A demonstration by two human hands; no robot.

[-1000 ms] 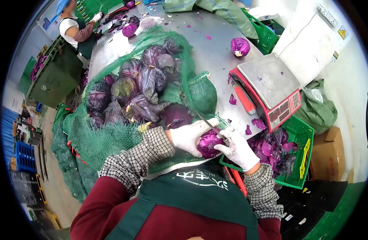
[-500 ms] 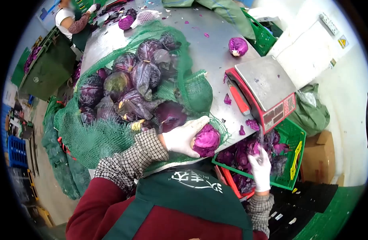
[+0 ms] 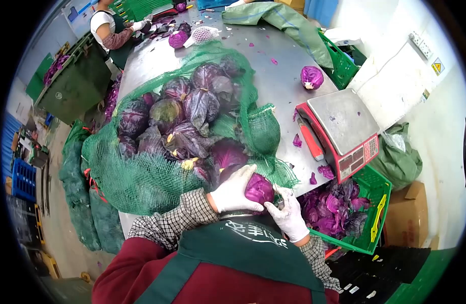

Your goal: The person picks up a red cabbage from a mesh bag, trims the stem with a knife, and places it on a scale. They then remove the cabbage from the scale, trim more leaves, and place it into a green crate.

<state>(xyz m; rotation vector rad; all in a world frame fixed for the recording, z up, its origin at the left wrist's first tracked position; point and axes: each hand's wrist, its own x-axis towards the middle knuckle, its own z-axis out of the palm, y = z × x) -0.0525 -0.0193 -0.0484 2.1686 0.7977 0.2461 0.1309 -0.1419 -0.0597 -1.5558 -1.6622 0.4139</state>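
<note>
At the near edge of the metal table [image 3: 288, 109], a red cabbage [image 3: 259, 189] sits between two white-gloved hands, with the green mesh bag [image 3: 142, 187] just beyond and to the left. The left hand [image 3: 233, 193] cups its left side, fingers curved over the far side and thumb along the near side, a spread about as wide as the head itself. From those fingers the cabbage lies directly to the right; from the right hand [image 3: 289, 215], it lies ahead and to the left. Both hands are close, but the left has the fuller contact. The right thumb and forefinger reach the cabbage's right side, slightly parted; whether they grip a leaf or a tool, I cannot tell. The head looks nearly round, so no long axis stands out. Right of that hand, loose purple leaves [image 3: 331, 213] fill much of a green crate [image 3: 377, 177].
</note>
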